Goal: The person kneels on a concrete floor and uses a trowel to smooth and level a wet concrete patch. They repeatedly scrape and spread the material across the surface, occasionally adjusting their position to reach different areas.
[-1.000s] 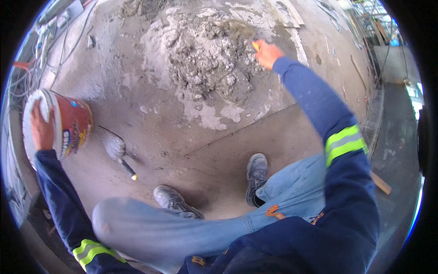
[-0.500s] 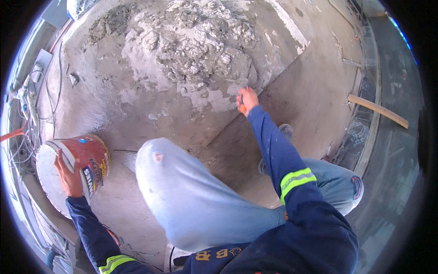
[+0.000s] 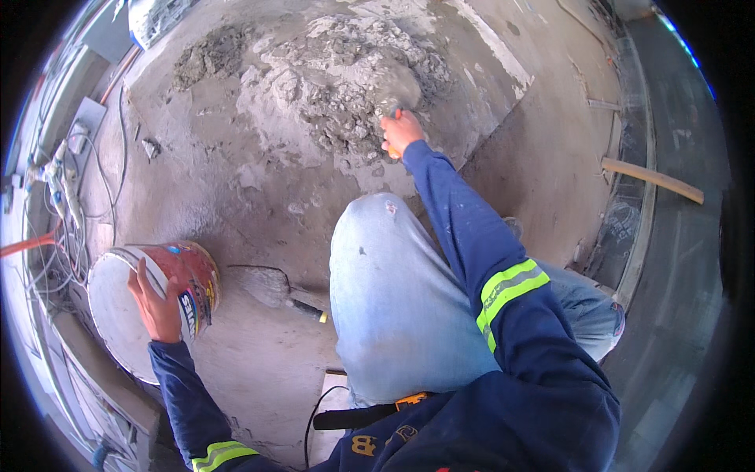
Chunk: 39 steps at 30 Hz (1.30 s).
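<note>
My right hand (image 3: 403,132) is closed round the orange-yellow handle of a trowel, which I hold over the near right part of a wet mortar heap (image 3: 334,86). The trowel's blade (image 3: 403,85) is blurred against the mortar. On the left, my left hand (image 3: 159,307) lies with fingers outstretched and thumb apart on a red bucket (image 3: 193,271) with a pale round end. Whether that end is its base or its mouth I cannot tell. A second trowel (image 3: 267,285), with a mortar-coated blade and dark, yellow-tipped handle, rests on the floor between bucket and my knee.
Tangled cables (image 3: 75,224) and an orange hose (image 3: 27,244) lie at the left edge. A wooden strip (image 3: 653,181) sticks out over the ledge on the right. A white bag-like bundle (image 3: 153,20) stands at the far left. My bent knee (image 3: 385,267) fills the middle.
My right hand has moved forward and left with its trowel, onto the mortar. My knee has shifted right, uncovering the second trowel. My left hand stays on the bucket.
</note>
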{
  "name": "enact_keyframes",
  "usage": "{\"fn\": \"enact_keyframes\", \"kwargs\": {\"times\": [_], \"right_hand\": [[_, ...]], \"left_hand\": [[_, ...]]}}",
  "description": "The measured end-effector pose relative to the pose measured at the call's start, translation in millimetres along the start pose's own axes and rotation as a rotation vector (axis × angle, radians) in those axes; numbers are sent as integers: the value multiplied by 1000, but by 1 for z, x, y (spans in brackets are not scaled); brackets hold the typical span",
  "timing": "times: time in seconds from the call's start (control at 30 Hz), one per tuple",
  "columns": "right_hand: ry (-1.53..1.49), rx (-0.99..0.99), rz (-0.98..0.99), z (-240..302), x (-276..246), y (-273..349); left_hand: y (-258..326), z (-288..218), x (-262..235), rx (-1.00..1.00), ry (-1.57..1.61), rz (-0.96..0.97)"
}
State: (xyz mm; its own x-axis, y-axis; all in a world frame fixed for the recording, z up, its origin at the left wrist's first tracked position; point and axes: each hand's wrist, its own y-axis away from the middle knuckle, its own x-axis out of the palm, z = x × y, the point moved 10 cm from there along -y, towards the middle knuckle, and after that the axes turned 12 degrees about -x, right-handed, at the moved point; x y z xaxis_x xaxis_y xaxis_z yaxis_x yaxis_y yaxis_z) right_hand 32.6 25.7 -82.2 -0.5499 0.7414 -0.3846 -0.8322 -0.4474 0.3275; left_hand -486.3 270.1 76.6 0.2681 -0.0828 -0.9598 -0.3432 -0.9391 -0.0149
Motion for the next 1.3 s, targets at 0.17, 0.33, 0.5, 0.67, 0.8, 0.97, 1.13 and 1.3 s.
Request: {"fn": "enact_keyframes", "kwargs": {"times": [0.17, 0.33, 0.5, 0.67, 0.8, 0.97, 1.13, 1.3], "right_hand": [[710, -354, 21, 69, 22, -2], [785, -369, 24, 81, 16, -5], [602, -551, -178, -5, -83, -6], [-229, 55, -154, -143, -124, 19], [-513, 244, -78, -182, -24, 71], [-960, 336, 284, -84, 44, 26], [-635, 139, 240, -34, 38, 14], [-209, -105, 93, -20, 16, 5]], "left_hand": [[0, -6, 3, -19, -9, 4], [0, -10, -1, 34, -3, -28], [-1, -7, 8, 14, 47, -15], [-1, 1, 4, 1, 48, -8], [-2, 0, 7, 26, 5, -32], [0, 3, 6, 50, 42, -43], [-3, 17, 7, 20, 67, -57], [-2, 18, 9, 9, 57, -55]]}}
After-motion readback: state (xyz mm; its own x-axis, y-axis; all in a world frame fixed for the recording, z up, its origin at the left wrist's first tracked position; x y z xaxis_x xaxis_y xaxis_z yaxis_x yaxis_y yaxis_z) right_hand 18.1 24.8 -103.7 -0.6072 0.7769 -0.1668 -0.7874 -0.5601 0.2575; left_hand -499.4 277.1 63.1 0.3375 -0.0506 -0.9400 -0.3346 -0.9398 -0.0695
